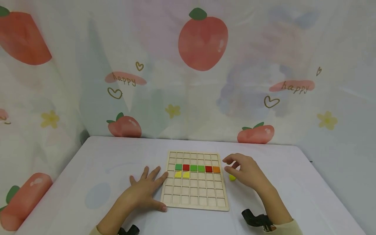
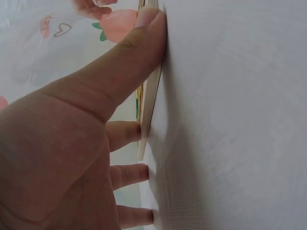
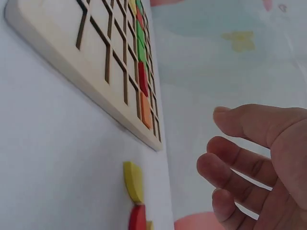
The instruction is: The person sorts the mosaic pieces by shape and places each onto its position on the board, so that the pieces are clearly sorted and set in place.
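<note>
A pale wooden grid board (image 1: 194, 200) lies on the table. Green, red and orange square tiles fill part of one row, with the orange tile (image 1: 216, 169) at its right end. Two yellow tiles (image 1: 186, 175) sit in the row below. With fingers spread, my left hand (image 1: 144, 192) rests at the board's left side, thumb and index finger against its edge. My right hand (image 1: 248, 171) hovers beyond the right edge, fingers loosely bent and holding nothing. Under it lies a loose yellow piece (image 3: 134, 183), with a red piece (image 3: 137, 218) close by in the right wrist view.
A white cloth covers the table (image 1: 117, 153). Behind it hangs a fabric backdrop (image 1: 202, 98) printed with fruit, hearts and flowers. Black wrist mounts, one (image 1: 255, 219) at the right wrist, stick out near the sleeves.
</note>
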`<state>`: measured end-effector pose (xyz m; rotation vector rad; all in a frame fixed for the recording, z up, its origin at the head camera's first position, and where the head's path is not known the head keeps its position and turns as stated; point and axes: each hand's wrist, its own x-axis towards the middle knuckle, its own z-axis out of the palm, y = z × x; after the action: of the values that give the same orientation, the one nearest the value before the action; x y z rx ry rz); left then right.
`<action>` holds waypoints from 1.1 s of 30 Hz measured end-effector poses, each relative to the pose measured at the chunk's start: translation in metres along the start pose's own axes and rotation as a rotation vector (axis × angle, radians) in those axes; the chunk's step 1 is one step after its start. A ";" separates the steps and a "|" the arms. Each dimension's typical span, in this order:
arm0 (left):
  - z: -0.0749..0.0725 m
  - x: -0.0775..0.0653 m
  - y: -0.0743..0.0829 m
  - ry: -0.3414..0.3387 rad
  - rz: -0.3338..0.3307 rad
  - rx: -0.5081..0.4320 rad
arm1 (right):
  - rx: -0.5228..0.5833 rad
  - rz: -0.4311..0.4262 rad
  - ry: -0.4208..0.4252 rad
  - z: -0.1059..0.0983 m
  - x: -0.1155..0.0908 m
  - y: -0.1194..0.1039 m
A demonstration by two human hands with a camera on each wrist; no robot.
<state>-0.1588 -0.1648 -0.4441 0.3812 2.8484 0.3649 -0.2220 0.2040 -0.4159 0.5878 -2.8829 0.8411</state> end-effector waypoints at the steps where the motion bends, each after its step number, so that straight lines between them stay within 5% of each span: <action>1: 0.000 0.000 0.000 -0.002 -0.001 0.001 | 0.000 0.009 0.004 -0.002 -0.001 0.003; 24: 0.000 0.000 0.000 -0.006 -0.001 0.006 | -0.049 0.150 0.045 -0.036 -0.018 0.049; 33: 0.000 -0.001 0.000 0.002 0.010 -0.002 | -0.044 0.195 0.019 -0.032 -0.021 0.061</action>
<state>-0.1574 -0.1651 -0.4436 0.3945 2.8493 0.3700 -0.2273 0.2752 -0.4233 0.2960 -2.9679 0.7980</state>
